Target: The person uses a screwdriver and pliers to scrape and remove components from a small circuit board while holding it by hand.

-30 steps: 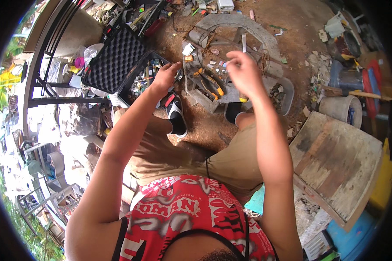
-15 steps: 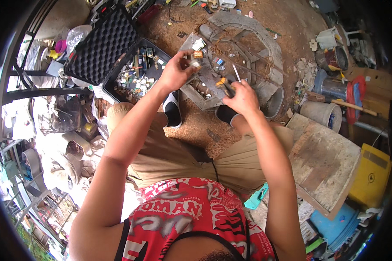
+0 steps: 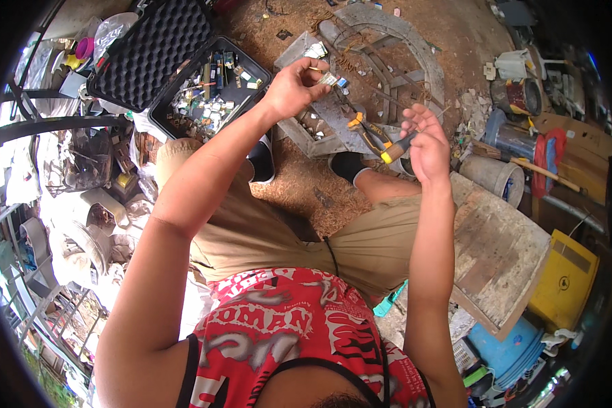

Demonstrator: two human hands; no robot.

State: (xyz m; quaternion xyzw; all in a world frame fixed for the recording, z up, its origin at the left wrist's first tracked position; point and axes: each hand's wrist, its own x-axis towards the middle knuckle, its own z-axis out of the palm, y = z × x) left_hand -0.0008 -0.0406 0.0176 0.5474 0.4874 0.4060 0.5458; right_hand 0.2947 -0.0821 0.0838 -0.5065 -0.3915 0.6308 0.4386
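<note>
My left hand (image 3: 299,88) pinches a small electronic piece (image 3: 328,79) above the grey board. My right hand (image 3: 425,144) is turned partly palm up, fingers curled around a screwdriver (image 3: 397,149) with a yellow-tipped handle. Yellow-and-black pliers (image 3: 368,133) lie beside it on the grey frame (image 3: 299,139). A cluster of small pale pieces (image 3: 315,49) sits beyond my left fingers. The open black case (image 3: 250,98), left of my hands, holds many small circuit pieces (image 3: 200,102); its lid (image 3: 132,58) has egg-crate foam.
My feet (image 3: 348,165) flank the frame's near edge. A grey curved piece (image 3: 432,64) lies beyond. To the right are buckets (image 3: 493,178), a broom handle (image 3: 544,170), a worn board (image 3: 496,251), a yellow container (image 3: 563,279) and blue plastic items (image 3: 506,343). Cluttered scrap (image 3: 98,238) fills the left side.
My left hand has moved right and forward with the small piece. My right hand, which was over the pliers, has shifted right, turned upward and now has the screwdriver.
</note>
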